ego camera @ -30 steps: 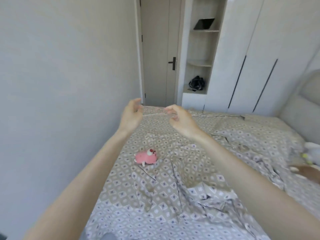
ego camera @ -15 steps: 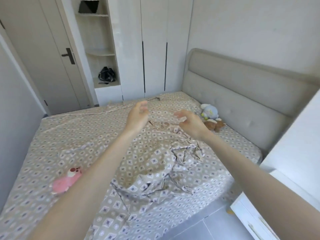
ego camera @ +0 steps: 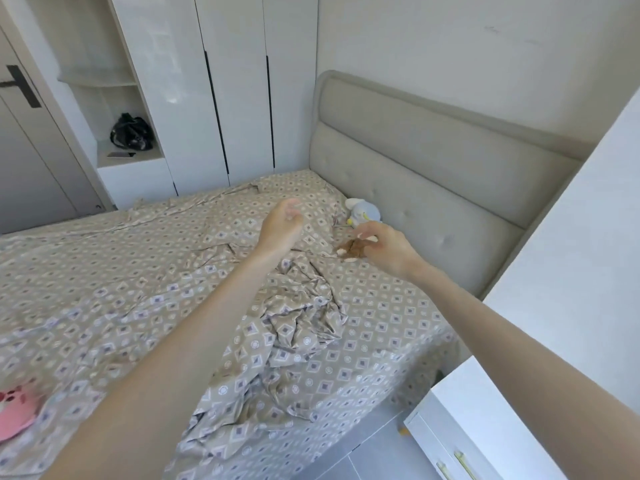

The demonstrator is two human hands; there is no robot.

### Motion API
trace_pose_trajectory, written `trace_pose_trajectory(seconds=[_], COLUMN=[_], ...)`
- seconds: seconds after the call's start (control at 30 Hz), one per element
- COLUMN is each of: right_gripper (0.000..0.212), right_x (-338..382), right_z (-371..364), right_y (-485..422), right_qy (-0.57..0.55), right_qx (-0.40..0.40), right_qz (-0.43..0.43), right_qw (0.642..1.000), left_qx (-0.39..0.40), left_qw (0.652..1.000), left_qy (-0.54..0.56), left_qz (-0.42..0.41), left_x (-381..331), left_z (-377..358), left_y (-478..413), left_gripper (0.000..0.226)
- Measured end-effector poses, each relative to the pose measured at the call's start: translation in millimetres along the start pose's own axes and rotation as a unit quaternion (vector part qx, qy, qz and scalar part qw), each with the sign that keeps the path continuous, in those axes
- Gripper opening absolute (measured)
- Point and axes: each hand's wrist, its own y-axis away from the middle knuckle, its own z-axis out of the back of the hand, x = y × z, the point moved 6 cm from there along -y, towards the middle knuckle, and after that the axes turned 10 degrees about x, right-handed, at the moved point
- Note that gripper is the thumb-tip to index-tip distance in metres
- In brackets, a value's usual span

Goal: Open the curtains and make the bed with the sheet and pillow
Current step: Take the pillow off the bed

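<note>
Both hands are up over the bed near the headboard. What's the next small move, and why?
Probably lower both hands onto the crumpled sheet and grip a fold of it, ready to pull it flat. The left hand and right hand hover loosely curled and hold nothing, while the sheet lies bunched in a heap below them.

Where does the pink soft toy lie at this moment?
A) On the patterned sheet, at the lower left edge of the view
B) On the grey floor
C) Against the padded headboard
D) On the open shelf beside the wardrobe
A: the pink soft toy lies on the patterned sheet at the lower left edge, far from the headboard, where only the pale blue toy and a brown one sit.
</note>
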Motion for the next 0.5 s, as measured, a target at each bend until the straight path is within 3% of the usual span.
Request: trace_pose_trajectory(seconds=[0.5], right_gripper=[0.040], right_x=[-122.0], right_z=[29.2], right_y=[-187.4], right_qy=[-0.016], right_qx=[0.099], right_qz=[-0.040], right_qw=[0.994], left_qx=[-0.005], left_qw=[0.997], left_qy=[-0.022], left_qz=[0.075], left_x=[43.6], left_z=[-66.3], left_y=[-209.5], left_gripper=[0.039])
